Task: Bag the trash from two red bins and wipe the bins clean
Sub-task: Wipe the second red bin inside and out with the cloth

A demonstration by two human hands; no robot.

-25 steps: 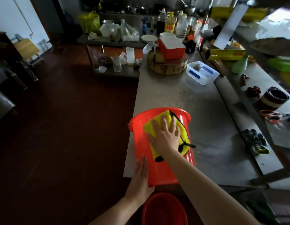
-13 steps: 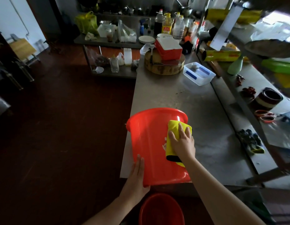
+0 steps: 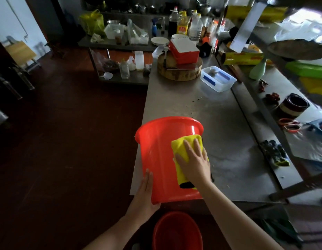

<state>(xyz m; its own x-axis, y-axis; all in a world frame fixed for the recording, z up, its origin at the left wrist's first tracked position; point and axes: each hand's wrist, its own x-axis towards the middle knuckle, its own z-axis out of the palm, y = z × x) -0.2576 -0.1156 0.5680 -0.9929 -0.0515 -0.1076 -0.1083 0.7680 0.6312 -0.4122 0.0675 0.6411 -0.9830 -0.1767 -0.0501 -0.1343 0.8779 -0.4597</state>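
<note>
Two hands work one red bin (image 3: 162,159) lying on its side at the tabletop (image 3: 210,109) edge: left hand (image 3: 144,193) flat, bracing its base; right hand (image 3: 194,163) spread, pressing a yellow cloth (image 3: 181,143) against the wall. Best wiped in overlapping strokes, rotating gradually.

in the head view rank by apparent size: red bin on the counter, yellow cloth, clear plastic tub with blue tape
1. red plastic bin on the counter
2. yellow cloth and clear plastic tub with blue tape: unsure, since the tub is farther away
</note>
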